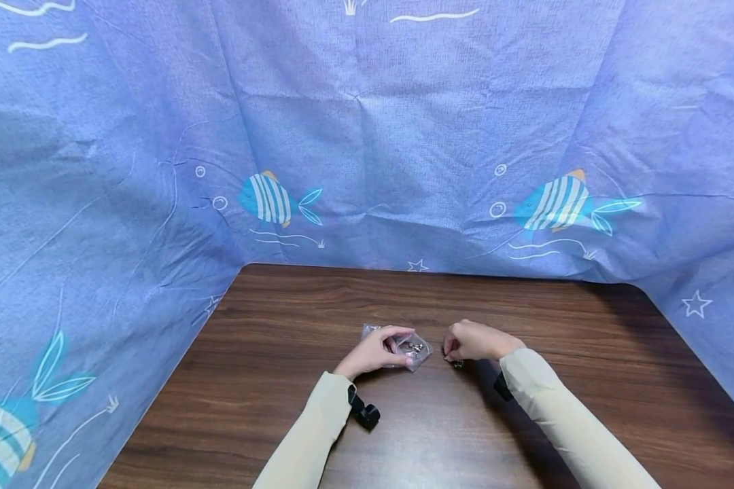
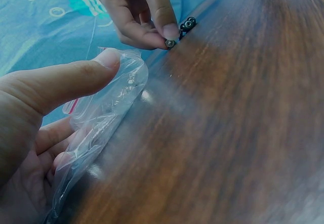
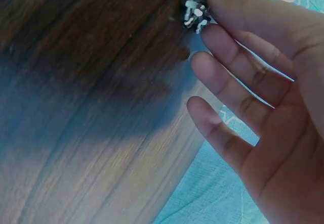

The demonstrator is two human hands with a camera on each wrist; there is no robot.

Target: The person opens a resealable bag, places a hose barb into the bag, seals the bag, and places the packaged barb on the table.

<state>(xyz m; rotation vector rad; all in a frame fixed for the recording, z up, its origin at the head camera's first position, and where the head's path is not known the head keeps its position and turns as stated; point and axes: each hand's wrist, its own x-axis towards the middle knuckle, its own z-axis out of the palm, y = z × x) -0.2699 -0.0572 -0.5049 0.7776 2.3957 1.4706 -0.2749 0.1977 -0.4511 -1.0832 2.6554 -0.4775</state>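
Head view is showing the left hand gripping a clear bag between thumb and fingers, metal pieces lying inside it; just right of the bag, the right hand is pinching one small metal part; steady picking, I'm judging, is calling for light fingertips and the bag being kept from sagging; that part is sitting between thumb and fingertip, a loose cluster lying just beside, right of the bag.
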